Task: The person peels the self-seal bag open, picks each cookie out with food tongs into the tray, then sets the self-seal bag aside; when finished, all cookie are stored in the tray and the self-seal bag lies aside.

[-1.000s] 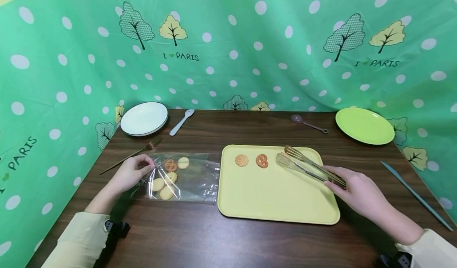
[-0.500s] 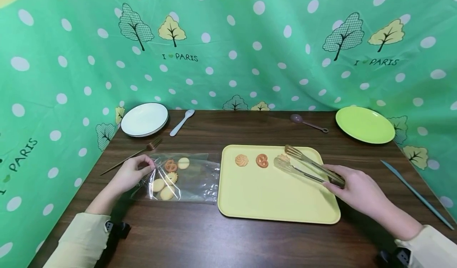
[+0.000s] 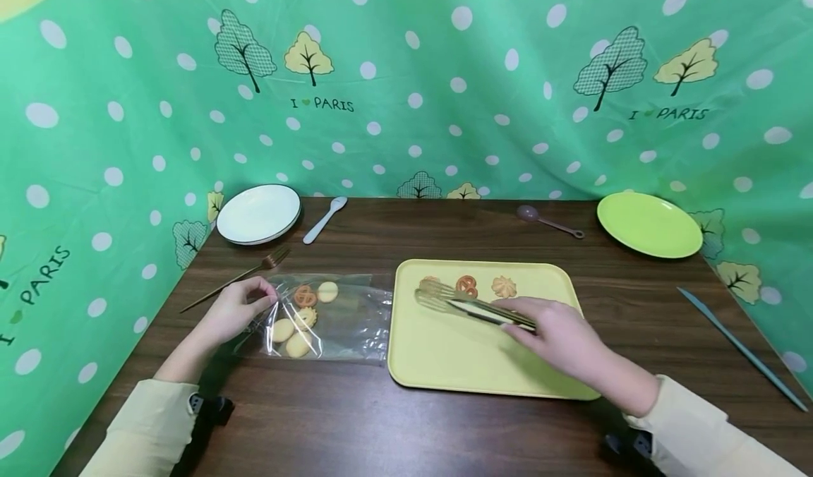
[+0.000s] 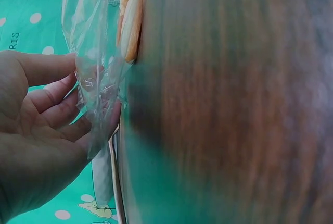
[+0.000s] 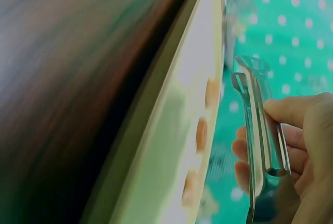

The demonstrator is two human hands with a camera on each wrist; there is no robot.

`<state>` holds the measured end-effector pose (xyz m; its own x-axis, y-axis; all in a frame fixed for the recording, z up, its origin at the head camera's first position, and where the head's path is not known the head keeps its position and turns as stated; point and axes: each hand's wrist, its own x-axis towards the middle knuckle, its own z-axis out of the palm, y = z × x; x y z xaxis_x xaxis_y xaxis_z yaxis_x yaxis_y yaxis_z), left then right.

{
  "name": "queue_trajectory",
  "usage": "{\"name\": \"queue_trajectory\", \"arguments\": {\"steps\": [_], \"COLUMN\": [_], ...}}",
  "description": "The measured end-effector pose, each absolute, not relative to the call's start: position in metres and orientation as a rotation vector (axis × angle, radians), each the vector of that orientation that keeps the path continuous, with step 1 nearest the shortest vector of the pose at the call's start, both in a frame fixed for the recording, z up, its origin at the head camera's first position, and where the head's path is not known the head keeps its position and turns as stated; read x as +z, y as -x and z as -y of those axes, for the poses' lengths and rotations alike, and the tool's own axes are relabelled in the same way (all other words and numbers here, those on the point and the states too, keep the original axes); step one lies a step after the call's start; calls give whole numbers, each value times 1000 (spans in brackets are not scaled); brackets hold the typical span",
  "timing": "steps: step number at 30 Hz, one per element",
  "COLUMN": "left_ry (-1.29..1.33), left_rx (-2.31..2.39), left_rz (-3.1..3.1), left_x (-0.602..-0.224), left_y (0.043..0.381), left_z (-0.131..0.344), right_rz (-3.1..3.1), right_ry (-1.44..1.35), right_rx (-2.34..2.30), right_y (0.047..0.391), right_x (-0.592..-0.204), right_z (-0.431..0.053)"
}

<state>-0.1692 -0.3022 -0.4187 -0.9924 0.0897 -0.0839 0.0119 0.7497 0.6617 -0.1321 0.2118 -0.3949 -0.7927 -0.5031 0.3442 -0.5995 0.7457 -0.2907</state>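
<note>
My left hand (image 3: 231, 312) pinches the left edge of a clear plastic bag (image 3: 356, 329) lying on the table, with several cookies (image 3: 298, 343) inside, one pretzel-shaped. In the left wrist view the thumb and fingers grip the bag's crumpled film (image 4: 96, 78). Over the cream-yellow tray (image 3: 457, 371), my right hand (image 3: 565, 332) holds metal tongs (image 5: 257, 125), their arms close together and nothing visible between the tips. A swirl cookie (image 3: 430, 280), partly behind the tong tips, a pretzel cookie (image 3: 466, 284) and a flower-shaped cookie (image 3: 504, 286) line the tray's far side.
A fork (image 3: 235, 278) lies just behind the left hand. Farther back are a white plate (image 3: 258, 213), a pale spoon (image 3: 325, 219), a purple spoon (image 3: 549, 221) and a green plate (image 3: 649, 224). A blue knife (image 3: 739, 346) lies at the right. A patterned cloth (image 3: 406, 124) hangs behind the table.
The tongs let go of the flower-shaped cookie, which now rests on the tray. My right hand has carried the tongs left toward the swirl cookie, their arms closer together. My left hand stays put.
</note>
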Motion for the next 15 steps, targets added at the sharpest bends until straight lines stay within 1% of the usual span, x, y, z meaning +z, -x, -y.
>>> {"name": "queue_trajectory", "arguments": {"steps": [8, 15], "left_ry": [-88, -83], "left_rx": [1083, 1089], "left_rz": [-2833, -2834], "left_x": [-419, -420], "left_y": [169, 168], "left_z": [301, 302], "right_rz": [2712, 2748], "right_ry": [-1061, -1187], "right_rx": [587, 576], "right_y": [140, 149], "right_x": [-400, -401], "right_z": [-154, -115]}}
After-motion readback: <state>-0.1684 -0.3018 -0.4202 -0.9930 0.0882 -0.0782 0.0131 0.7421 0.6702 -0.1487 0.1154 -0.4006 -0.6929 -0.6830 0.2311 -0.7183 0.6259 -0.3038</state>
